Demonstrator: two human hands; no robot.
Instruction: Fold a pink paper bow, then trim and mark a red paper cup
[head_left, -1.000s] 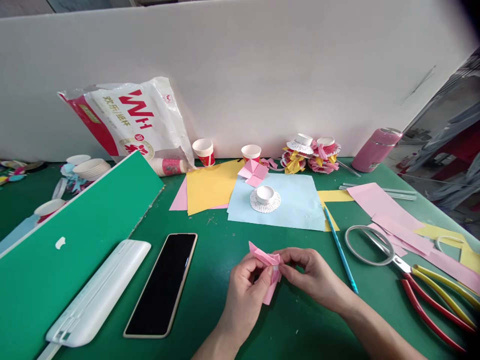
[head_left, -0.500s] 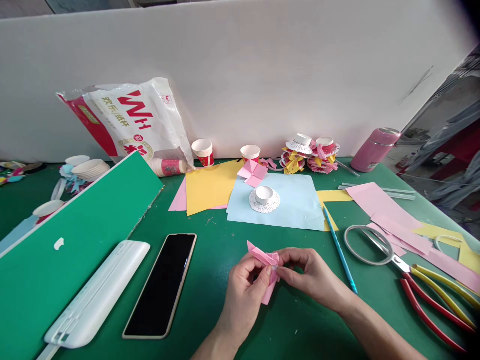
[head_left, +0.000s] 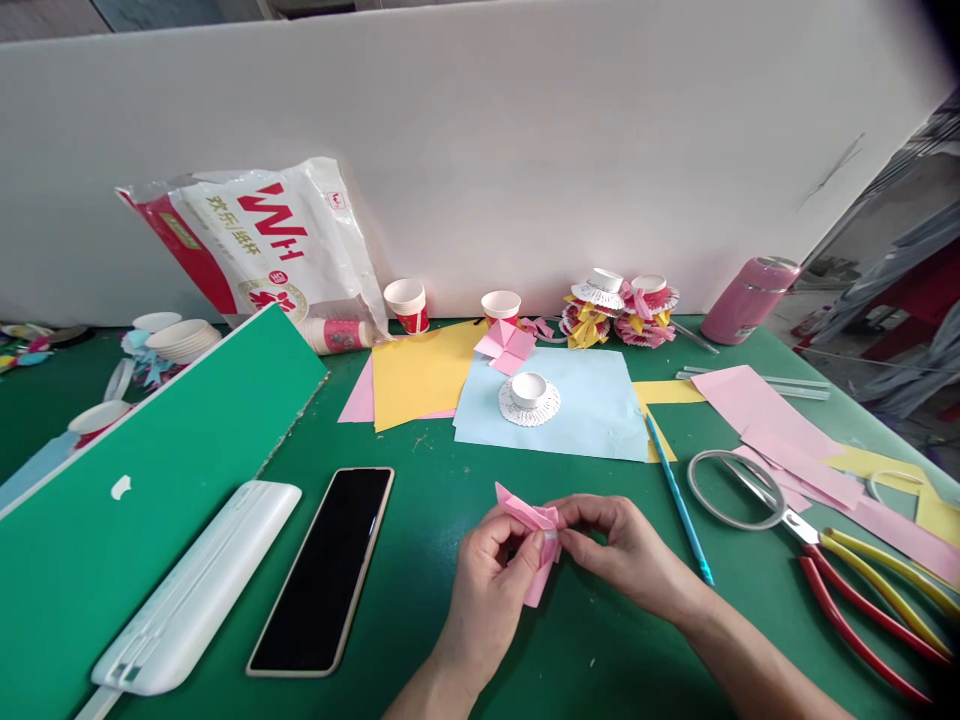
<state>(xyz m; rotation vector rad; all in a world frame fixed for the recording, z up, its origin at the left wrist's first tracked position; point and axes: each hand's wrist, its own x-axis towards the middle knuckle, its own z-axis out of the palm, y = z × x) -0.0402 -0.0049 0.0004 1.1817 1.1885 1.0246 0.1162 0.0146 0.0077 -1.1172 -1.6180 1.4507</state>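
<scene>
Folded pink paper [head_left: 534, 540], held just above the green surface [head_left: 435, 500] near its front edge. The left hand [head_left: 491, 585] pinched it from the left, thumb against fingers; the right hand [head_left: 626, 555] pinched its upper right edge. Compared with half a second before, both hands and the paper had barely shifted, and the grip was unchanged. The paper's middle lay hidden behind the left fingers, so its folds were hard to make out. A phone [head_left: 326, 568] lay to the left, a blue pencil [head_left: 679, 500] to the right; the red-handled scissors [head_left: 847, 570] were cut off at the frame's edge.
</scene>
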